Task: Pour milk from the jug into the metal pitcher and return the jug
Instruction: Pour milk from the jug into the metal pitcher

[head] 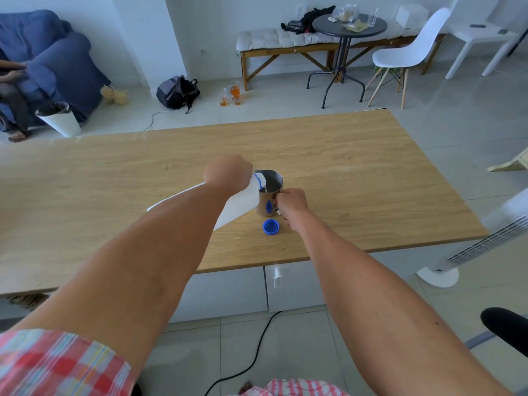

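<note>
Pale floor tiles surround a wooden table (pixel 357 167) that fills the middle of the view. Near the table's centre stands the metal pitcher (pixel 268 192), upright, with its open mouth facing up. The left hand (pixel 228 174) is closed around the upper part of the white milk jug (pixel 243 202), which is tilted steeply, its body running from about 8 o'clock up toward the pitcher. The jug's neck, with a blue ring, hangs over the pitcher's rim on the 9 o'clock side, and a thin white stream of milk goes down into the pitcher. The right hand (pixel 291 205) is at 3 o'clock of the pitcher, its fingers curled tightly at the handle, so it holds the pitcher steady. A blue cap (pixel 271 226) lies on the table at 6 o'clock of the pitcher, just beside it, with its hollow side up. Both forearms are bare, and a checked pink sleeve (pixel 57 364) shows at the lower left edge. Beyond the table, at 12 o'clock, a bench (pixel 285 44) with a cushion stands by the wall, and a white chair (pixel 411 52) is at about 1 o'clock.
</note>
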`<state>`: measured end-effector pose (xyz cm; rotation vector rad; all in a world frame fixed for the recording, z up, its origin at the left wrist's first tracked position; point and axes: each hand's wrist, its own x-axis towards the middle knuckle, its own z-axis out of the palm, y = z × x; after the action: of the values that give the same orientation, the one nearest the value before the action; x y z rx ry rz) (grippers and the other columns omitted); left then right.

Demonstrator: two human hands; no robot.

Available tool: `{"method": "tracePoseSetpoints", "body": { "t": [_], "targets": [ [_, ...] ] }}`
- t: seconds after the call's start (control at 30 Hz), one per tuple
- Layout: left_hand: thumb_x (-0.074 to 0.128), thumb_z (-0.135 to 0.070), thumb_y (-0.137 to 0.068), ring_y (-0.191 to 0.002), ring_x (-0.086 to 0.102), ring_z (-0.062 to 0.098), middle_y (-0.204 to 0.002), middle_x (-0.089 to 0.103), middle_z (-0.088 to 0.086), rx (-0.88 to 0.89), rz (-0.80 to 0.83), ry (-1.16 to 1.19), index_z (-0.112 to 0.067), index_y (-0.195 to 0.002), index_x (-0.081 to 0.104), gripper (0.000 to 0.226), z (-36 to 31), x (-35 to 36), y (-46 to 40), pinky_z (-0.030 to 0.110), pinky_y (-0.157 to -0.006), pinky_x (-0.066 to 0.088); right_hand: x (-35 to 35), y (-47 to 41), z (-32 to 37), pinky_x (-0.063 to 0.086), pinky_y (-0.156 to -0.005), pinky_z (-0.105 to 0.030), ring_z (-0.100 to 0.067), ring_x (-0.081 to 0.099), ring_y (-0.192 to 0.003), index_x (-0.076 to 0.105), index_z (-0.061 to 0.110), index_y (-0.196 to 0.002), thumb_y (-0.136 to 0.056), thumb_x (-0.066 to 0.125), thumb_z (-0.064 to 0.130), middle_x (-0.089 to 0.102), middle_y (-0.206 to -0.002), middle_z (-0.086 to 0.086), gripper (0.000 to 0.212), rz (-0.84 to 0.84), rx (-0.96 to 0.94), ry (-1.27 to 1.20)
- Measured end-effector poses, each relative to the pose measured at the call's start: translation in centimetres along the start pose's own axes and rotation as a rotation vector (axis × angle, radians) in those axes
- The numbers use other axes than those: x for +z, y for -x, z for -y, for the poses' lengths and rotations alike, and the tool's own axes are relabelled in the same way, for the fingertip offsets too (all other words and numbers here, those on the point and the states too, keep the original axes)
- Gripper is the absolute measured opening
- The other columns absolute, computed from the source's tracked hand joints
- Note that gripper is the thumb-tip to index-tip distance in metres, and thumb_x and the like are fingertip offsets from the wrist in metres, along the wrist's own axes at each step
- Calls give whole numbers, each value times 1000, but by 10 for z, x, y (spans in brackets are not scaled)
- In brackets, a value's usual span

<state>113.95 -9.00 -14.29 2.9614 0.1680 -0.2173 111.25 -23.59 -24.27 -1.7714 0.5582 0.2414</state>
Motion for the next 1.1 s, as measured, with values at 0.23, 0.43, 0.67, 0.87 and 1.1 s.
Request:
{"method": "tracePoseSetpoints", "body": {
  "t": [0.23, 0.43, 0.67, 0.87, 1.1],
  "targets": [
    [41, -25, -99, -81, 58, 26, -84, 58, 5, -5, 5, -2, -14, -103, 68, 29, 0, 0, -1, 36, -70, 40, 1, 0, 0, 29, -51, -29, -21, 37, -67, 58, 17, -89, -90, 43, 2, 49, -82, -8, 21, -2, -6, -1],
    [41, -24, -99, -84, 59, 28, -83, 58, 6, -16, 6, 6, -12, -101, 66, 28, -1, 0, -1, 36, -72, 41, -1, 1, 1, 29, -50, -29, -18, 35, -62, 56, 16, -89, -90, 41, 1, 47, -81, -8, 22, 0, -2, -4],
    [39, -24, -100, -86, 58, 29, -81, 53, 6, -15, 11, 5, -12, -100, 62, 27, -2, -2, -1, 37, -73, 40, -1, 2, 1, 30, -49, -28, -17, 36, -58, 58, 13, -89, -92, 43, 2, 47, -72, -3, 19, 6, 5, 0],
    [37, -24, -100, -88, 59, 30, -82, 54, 7, -4, 13, -7, -11, -100, 62, 28, -1, -3, -1, 38, -75, 43, -1, 2, 1, 29, -49, -29, -16, 35, -59, 57, 14, -88, -93, 42, 2, 46, -75, -6, 20, 8, -5, 3],
    [37, -24, -100, -84, 59, 29, -83, 55, 8, 0, 18, -16, -11, -99, 61, 27, -2, -3, -1, 37, -73, 42, -1, 2, 2, 29, -48, -28, -16, 35, -58, 59, 12, -88, -93, 43, 1, 48, -74, -5, 20, 2, -2, 0]
  ]
}}
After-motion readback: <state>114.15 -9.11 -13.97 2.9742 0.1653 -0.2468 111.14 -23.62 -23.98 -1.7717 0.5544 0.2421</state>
